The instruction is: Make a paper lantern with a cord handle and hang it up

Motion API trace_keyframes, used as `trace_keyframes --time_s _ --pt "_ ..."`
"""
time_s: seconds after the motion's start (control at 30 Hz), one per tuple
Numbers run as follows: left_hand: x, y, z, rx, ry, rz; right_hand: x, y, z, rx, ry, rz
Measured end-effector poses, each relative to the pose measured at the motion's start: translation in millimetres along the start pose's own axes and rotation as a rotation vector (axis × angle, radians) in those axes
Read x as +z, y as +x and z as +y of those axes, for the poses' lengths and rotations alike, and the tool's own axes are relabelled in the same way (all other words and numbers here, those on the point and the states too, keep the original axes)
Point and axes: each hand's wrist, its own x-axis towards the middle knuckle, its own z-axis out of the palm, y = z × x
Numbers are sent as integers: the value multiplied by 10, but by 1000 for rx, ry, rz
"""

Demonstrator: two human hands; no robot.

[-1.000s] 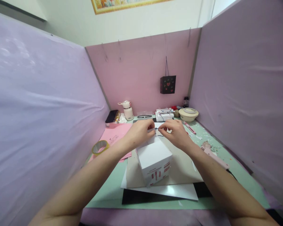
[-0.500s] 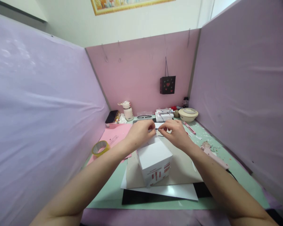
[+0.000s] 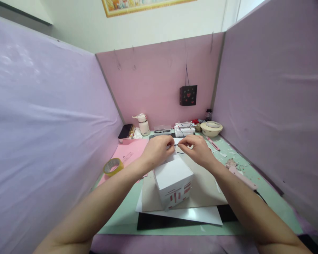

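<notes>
Booth: pink and lilac partition panels (image 3: pixel 42 116) enclose the work area on three sides. A small black gift bag with red hearts (image 3: pixel 188 95) hangs on the back panel.

Tabletop (image 3: pixel 270 197): covered by a mint-green mat. Stacked on it near the front edge are a black sheet (image 3: pixel 153 223), a white sheet (image 3: pixel 201 214) and a grey card (image 3: pixel 204 190), one over the other.

White paper box (image 3: pixel 173 180): stands on the grey card, roughly centred, with small red strips on its two near side faces. Its top is plain white.

Pink paper (image 3: pixel 131 150): lies flat to the left of the box, with a roll of yellow tape (image 3: pixel 112 165) just beside its near edge.

Left hand (image 3: pixel 157 150): held above the far edge of the box, fingers closed in a pinch on one end of a thin dark thread (image 3: pixel 180 152).

Right hand (image 3: pixel 200 148): level with the left hand and close to it, fingers likewise pinched shut on the same thread. The thread's short span between the fingertips is barely discernible, and a loop of it hangs below.

Back of tabletop: a cream bowl (image 3: pixel 211 128), a white plastic tray of small items (image 3: pixel 184 129), a white flask (image 3: pixel 143 124) and a dark case (image 3: pixel 125 131). A pink glue gun (image 3: pixel 240 174) lies to the right, near the right forearm.
</notes>
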Motion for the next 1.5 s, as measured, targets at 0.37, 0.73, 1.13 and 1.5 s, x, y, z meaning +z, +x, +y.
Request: trace_keyframes --time_s 0.37,0.73,1.13,1.5 --pt "11 1 -18 38 -2 -10 15 5 15 28 79 16" --pt "-144 -80 -32 9 -142 -83 -8 -27 -47 78 157 -1" --pt "-291 -522 -153 45 -295 -88 -66 -158 1 27 126 -63" --pt "-132 -816 -263 152 -235 -58 -85 -328 72 -248 133 -235"
